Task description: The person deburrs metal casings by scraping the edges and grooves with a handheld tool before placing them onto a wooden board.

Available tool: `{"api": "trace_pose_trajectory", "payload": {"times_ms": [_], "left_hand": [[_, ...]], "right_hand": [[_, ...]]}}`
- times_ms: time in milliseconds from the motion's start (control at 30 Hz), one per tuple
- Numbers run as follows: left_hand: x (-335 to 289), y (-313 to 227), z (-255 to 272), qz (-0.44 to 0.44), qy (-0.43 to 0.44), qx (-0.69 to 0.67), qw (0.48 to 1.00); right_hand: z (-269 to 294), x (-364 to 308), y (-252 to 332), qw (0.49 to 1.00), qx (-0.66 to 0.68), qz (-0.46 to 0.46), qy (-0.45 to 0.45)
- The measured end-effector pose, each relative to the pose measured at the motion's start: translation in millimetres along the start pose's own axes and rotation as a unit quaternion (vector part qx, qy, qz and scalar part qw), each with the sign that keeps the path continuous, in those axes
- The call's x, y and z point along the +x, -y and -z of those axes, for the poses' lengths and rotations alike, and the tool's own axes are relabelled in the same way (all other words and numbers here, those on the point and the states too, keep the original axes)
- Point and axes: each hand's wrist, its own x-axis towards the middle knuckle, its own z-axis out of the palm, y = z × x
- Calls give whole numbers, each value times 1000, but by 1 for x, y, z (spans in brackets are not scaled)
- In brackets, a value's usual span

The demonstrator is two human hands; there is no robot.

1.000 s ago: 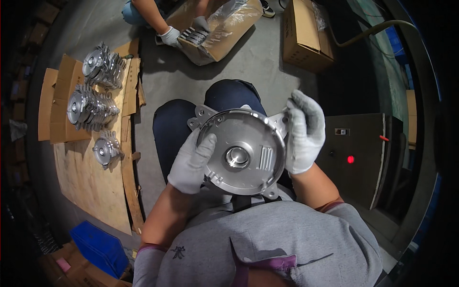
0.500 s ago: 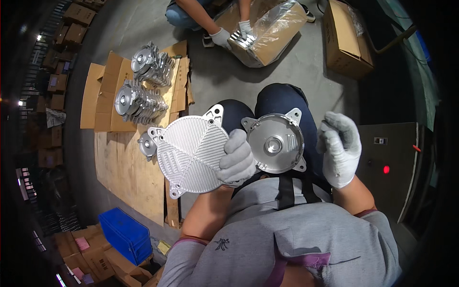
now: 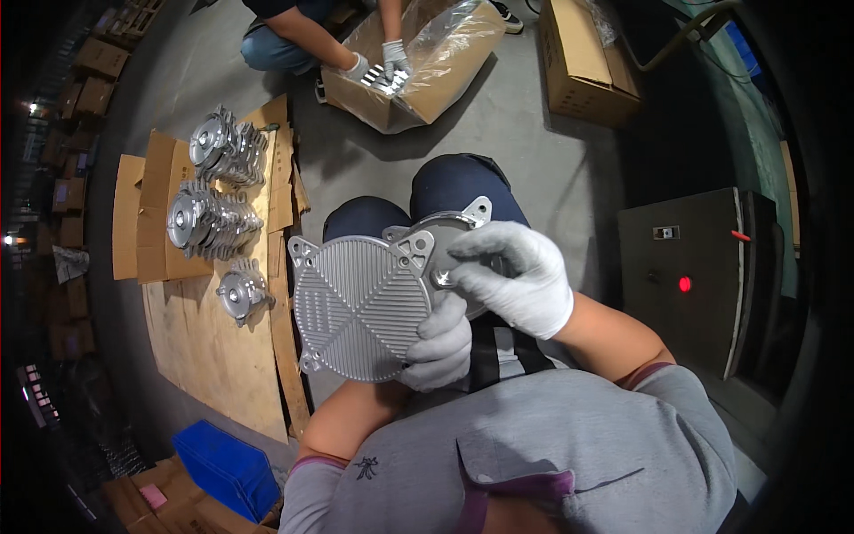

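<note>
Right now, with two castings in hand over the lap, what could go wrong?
1. The left hand pinches the round ribbed grey metal plate by one edge only; it could tip and drop onto the knees.
2. The right hand covers the round metal housing overlapping the plate; edges may knock and mar.
3. The stacked metal castings on cardboard lean and could slide.

Gloved left hand point(image 3: 438, 349) gripping, right hand point(image 3: 516, 274) pinching

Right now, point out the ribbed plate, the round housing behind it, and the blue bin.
ribbed plate point(image 3: 356, 307), head view, on the middle of its grooved face.
round housing point(image 3: 463, 222), head view, on its upper rim near the mounting ear.
blue bin point(image 3: 227, 467), head view, on its top side.
</note>
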Motion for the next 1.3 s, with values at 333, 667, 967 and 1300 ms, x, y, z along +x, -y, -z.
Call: {"api": "trace_pose_trajectory", "payload": {"times_ms": [333, 667, 967, 1300], "left_hand": [[7, 16, 9, 73, 57, -53, 994], [-1, 26, 23, 80, 103, -110, 985], [29, 8, 25, 124, 104, -111, 981], [36, 18, 35, 270, 216, -177, 921]], "right_hand": [[12, 29, -14, 985, 41, -134, -100], [38, 15, -28, 858, 459, -214, 82], [58, 1, -5, 956, 122, -266, -21], [165, -60, 0, 814, 363, -154, -426]]}}
